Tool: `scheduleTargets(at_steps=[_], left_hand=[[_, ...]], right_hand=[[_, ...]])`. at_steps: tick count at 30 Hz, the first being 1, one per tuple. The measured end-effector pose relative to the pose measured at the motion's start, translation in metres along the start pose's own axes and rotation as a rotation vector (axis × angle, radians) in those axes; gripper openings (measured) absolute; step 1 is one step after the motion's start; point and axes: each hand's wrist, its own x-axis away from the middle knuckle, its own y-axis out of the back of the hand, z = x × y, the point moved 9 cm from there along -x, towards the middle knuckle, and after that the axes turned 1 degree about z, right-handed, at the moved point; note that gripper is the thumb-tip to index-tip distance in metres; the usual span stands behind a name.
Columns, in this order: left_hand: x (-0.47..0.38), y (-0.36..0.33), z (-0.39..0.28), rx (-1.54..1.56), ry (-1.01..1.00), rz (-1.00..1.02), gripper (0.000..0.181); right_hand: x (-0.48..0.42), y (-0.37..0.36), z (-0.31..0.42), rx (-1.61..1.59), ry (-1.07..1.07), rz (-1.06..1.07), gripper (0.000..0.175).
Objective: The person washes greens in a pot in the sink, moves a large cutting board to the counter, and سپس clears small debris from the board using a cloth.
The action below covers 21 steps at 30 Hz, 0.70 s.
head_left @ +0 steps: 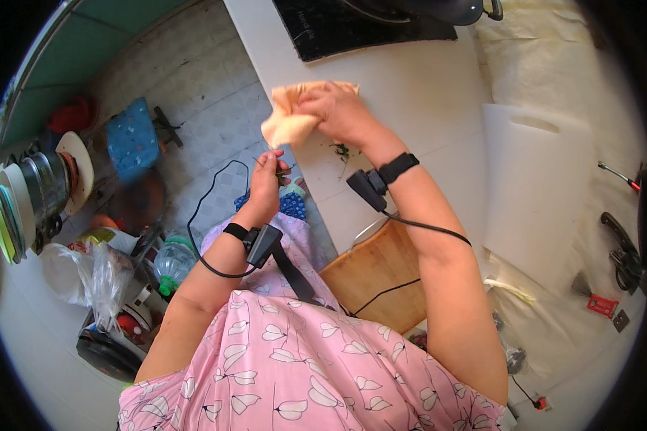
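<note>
My right hand [337,110] grips a peach-orange cloth [296,126] over the edge of the white countertop [410,89]. Part of the cloth hangs past that edge. Just below the cloth, my left hand [269,175] is closed around some thin green plant scraps [286,171], beside the counter's edge and above the tiled floor. More green leafy scraps [343,152] lie on the countertop under my right wrist. Both wrists wear black straps with small black devices and cables.
A black cooktop panel [323,37] lies at the counter's far end, with a dark pan [453,11] on it. A white cutting board [534,183] leans at right; a wooden board [383,275] sits near my body. At left are a rack of lids [19,215] and a plastic bottle [175,261].
</note>
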Motion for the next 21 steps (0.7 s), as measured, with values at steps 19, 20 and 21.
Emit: scheduleTargets(at_steps=[19,20,21], left_hand=[[0.003,-0.047,0.007,0.497,-0.087,0.071,0.037],[0.003,-0.048,0.007,0.523,-0.104,0.084,0.037],[0.005,-0.051,0.006,0.545,-0.113,0.1,0.038]], right_hand=[[0.186,0.022,-0.106,0.0,-0.641,-0.549,0.041],[0.18,0.016,-0.099,-0.097,-0.634,-0.522,0.042],[0.175,0.01,-0.089,-0.14,-0.653,-0.512,0.042]])
